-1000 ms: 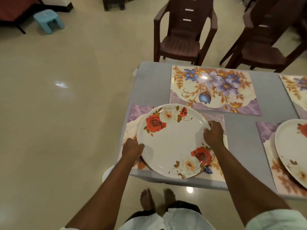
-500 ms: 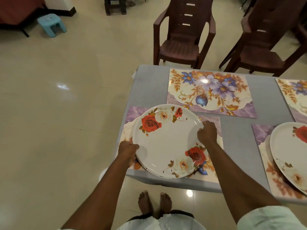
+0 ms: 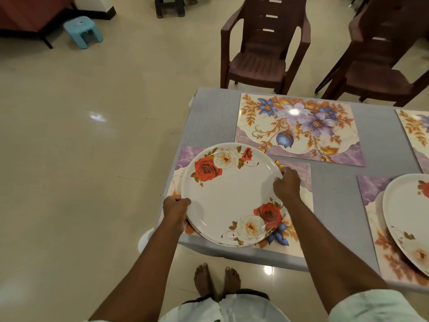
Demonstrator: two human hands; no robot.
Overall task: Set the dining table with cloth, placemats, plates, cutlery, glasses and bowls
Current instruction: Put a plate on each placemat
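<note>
A white rose-patterned plate [image 3: 229,196] tops a small stack over the near-left floral placemat [image 3: 299,201]. My left hand [image 3: 175,206] grips the stack's left rim at the table's corner. At the right rim my right hand [image 3: 286,183] pinches the plate's edge. The table wears a grey cloth [image 3: 334,196]. A second rose plate [image 3: 408,219] lies on the placemat [image 3: 371,189] at the right edge. Across the table another floral placemat [image 3: 299,126] is bare, and a further placemat [image 3: 415,129] shows at the far right.
Two brown plastic chairs [image 3: 262,49] [image 3: 380,59] stand beyond the far side of the table. A light blue stool [image 3: 82,29] and a dark stool [image 3: 169,5] sit on the cream tiled floor to the left. My bare feet [image 3: 216,280] are under the table's near edge.
The plate stack has shifted slightly left toward the table's corner, my hands still on both rims. The camera has tilted a little.
</note>
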